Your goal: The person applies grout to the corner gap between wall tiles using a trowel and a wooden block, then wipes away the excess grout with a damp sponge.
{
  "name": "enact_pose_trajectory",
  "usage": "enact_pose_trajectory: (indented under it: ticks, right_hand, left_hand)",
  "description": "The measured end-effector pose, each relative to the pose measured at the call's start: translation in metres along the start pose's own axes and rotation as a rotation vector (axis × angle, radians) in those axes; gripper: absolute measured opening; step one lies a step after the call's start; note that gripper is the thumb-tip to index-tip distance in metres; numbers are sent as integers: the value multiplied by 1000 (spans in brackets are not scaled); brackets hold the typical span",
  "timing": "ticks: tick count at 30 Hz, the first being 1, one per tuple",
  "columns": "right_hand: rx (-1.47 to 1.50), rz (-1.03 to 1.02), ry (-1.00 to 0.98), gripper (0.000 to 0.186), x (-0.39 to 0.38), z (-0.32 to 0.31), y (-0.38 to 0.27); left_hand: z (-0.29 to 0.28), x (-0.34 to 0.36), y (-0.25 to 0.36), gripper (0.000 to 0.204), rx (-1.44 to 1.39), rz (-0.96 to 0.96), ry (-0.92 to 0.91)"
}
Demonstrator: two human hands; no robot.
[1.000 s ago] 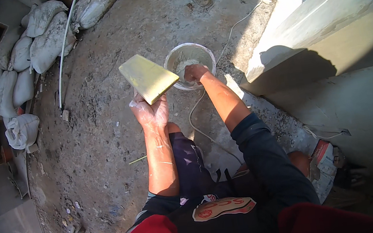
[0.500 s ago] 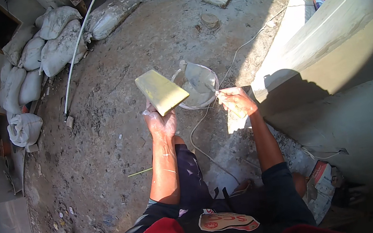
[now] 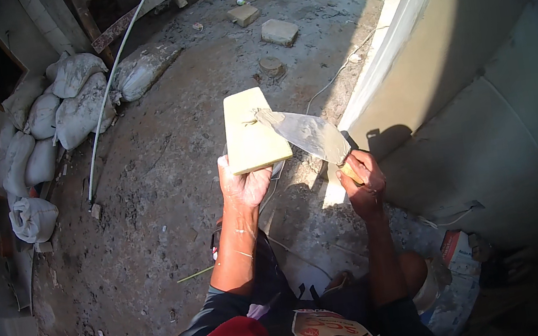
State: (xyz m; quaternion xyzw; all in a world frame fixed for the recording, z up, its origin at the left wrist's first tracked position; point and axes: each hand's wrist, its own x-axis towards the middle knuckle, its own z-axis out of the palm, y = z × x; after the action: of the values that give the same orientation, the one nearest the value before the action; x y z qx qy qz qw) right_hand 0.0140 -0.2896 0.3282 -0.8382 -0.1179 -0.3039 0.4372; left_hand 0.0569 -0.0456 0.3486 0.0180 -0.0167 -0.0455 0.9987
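My left hand (image 3: 245,186) holds up a pale yellow plastering float (image 3: 253,144) from below, its flat face turned upward; the grip beneath is hidden. In my right hand (image 3: 366,187), the fingers wrap round the wooden handle of a trowel (image 3: 311,136). The trowel's wide metal blade points left, its tip over the float's face. A small lump of grey mortar (image 3: 263,115) lies at that tip, against the float. White smears mark my left hand and forearm.
Filled white sacks (image 3: 80,119) are piled at the far left, beside a long white pipe (image 3: 104,98). Pale blocks (image 3: 279,32) lie on the rough floor ahead. A plastered wall (image 3: 434,69) stands close on my right. A cable (image 3: 332,81) crosses the floor.
The trowel has risen from the bucket and swung over the float, with mortar at its tip. The float has turned more upright and shifted right. The bucket is now mostly hidden.
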Motion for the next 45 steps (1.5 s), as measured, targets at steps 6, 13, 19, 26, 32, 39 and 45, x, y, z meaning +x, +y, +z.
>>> enact_pose_trajectory:
  ticks: [6, 13, 19, 26, 32, 39, 45]
  right_hand:
    - [-215, -73, 51, 35, -2, -123, -32]
    - [596, 479, -129, 48, -31, -198, -78]
    - [1834, 751, -383, 53, -67, -204, -52]
    - [2915, 706, -421, 42, -133, -159, -42]
    - [3255, 614, -230, 36, -170, -127, -66]
    - [3172, 567, -595, 35, -127, -132, -81]
    - [2944, 133, -638, 33, -35, -184, -86]
  left_hand:
    - [38, 6, -29, 39, 27, -134, -187]
    - [47, -16, -77, 49, 88, -379, -338]
    - [48, -29, -92, 46, 143, -579, -186]
    - [40, -40, -103, 38, 235, -668, -161]
    - [46, -40, -113, 36, 332, -808, -124]
    - [66, -37, -131, 29, 458, -820, -37]
    - [70, -35, -125, 32, 469, -691, -11]
